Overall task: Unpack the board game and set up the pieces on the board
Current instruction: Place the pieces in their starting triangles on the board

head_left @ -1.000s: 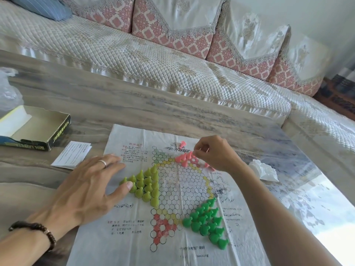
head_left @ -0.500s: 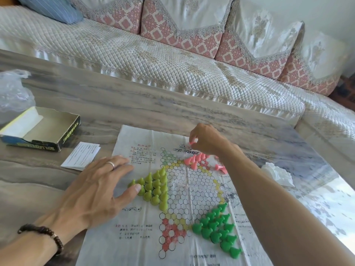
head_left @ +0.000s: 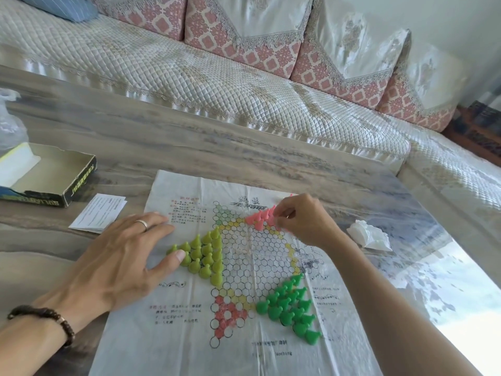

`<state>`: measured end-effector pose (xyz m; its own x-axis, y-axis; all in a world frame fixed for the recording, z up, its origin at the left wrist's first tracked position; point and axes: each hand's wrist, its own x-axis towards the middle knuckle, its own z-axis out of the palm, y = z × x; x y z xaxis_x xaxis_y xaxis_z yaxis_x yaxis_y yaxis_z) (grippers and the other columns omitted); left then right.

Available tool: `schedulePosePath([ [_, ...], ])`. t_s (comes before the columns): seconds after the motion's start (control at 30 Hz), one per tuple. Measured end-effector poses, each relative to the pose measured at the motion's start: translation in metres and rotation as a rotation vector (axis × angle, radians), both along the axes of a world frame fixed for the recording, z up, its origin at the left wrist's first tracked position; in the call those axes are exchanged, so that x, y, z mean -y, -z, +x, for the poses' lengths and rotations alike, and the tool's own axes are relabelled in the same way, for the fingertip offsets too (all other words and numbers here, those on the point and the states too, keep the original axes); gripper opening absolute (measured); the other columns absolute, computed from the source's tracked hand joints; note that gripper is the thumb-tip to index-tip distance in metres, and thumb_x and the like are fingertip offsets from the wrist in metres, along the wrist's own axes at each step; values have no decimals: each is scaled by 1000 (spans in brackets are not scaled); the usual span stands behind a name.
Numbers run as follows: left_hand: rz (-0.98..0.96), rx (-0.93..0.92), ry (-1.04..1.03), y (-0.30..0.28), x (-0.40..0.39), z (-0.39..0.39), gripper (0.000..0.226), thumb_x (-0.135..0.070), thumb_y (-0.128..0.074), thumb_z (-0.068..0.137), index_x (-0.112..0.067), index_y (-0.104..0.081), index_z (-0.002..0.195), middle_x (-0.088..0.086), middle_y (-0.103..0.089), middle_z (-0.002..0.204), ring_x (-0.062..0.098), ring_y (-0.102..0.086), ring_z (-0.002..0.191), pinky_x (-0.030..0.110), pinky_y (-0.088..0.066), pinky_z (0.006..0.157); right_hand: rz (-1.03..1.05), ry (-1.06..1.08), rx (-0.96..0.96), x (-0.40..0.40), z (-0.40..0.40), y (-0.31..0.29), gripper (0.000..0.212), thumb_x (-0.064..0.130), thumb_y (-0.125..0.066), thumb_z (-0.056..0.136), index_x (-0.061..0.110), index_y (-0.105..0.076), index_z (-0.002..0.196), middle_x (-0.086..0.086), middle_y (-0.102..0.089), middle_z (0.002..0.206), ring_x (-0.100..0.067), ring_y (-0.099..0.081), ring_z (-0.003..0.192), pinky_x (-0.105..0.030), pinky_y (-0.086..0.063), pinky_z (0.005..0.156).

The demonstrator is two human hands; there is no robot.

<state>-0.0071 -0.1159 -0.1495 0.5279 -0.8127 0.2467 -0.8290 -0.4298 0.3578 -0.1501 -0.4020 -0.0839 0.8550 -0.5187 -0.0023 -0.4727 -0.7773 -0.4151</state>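
Flat and spread, that's the left grip [head_left: 119, 256], fingers straight, palm pressing down on the thin white printed plastic game sheet [head_left: 187, 329] that is lying across the grey wood-grain bench [head_left: 168, 147]. Starting far left, the open dark cardboard game box [head_left: 54, 180] is sitting well apart from the sheet, with a folded white paper leaflet [head_left: 99, 211] just beside it. The left thumb is touching the edge of the yellow-green cone pieces [head_left: 203, 253], which are filling the sheet's left triangle. Bright green cone pieces [head_left: 291, 308] are packing the lower right triangle. Up top, the right grip [head_left: 301, 221] is curling in, fingertips pinching among the pink cone pieces [head_left: 261, 217] at the upper point. Further right, a crumpled white plastic bag [head_left: 370, 236] is resting on the bench.
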Motion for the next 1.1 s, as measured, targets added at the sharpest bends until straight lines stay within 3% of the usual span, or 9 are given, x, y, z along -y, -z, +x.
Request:
schedulePosePath([
  [0.17,-8,0,-4,0,0,0,70,-69,-29,84,-19,-65,117,-5,-58,129,15,-49,120,30,-34,97,-74,-55,-48,-6,2,8,9,15,-73,83,15,-73,92,14,-62,74,3,-57,69,-7,-43,58],
  [0.23,-9,-2,-2,0,0,0,70,-69,-29,84,-19,-65,118,-5,-57,130,14,-49,121,29,-33,97,-78,-35,-45,-5,1,9,14,15,-75,81,13,-72,95,9,-64,77,-2,-60,72,-11,-46,60],
  [0.37,-10,-3,-4,0,0,0,69,-68,-30,84,-19,-65,119,-5,-57,131,14,-48,122,32,-36,99,-85,-15,-47,-6,2,11,5,14,-73,81,9,-73,83,-2,-69,74,-19,-66,73,-33,-56,67],
  [0.7,-17,-2,-6,0,0,-1,67,-67,-32,84,-18,-66,116,-4,-59,128,15,-50,120,33,-37,97,-122,-32,-58,-5,5,15,3,16,-71,82,13,-72,81,0,-69,71,-19,-66,69,-39,-57,66],
  [0.77,-17,-1,-7,0,0,-1,67,-66,-33,83,-18,-66,116,-4,-59,128,16,-51,119,33,-38,97,-131,-24,-42,-4,3,14,5,17,-71,82,13,-73,84,3,-68,75,-16,-64,70,-35,-56,66],
  [0.87,-20,1,-11,0,0,-1,67,-66,-33,83,-18,-66,116,-4,-59,129,16,-51,119,33,-37,96,-106,-4,5,4,-3,8,9,14,-69,85,15,-73,94,8,-66,83,0,-59,71,-14,-47,60],
  [0.97,-14,1,-10,1,0,-1,67,-67,-32,83,-18,-66,116,-4,-59,129,16,-52,119,33,-37,97,-115,33,20,18,-12,1,19,3,-61,88,12,-72,100,3,-70,95,7,-57,71,-7,-45,58],
  [1.1,-13,0,-8,1,0,-1,67,-66,-33,83,-17,-66,116,-3,-59,128,17,-52,119,34,-38,97,-143,-4,-91,25,-23,-4,24,5,-64,86,14,-71,107,7,-66,94,7,-55,75,-5,-44,62],
])
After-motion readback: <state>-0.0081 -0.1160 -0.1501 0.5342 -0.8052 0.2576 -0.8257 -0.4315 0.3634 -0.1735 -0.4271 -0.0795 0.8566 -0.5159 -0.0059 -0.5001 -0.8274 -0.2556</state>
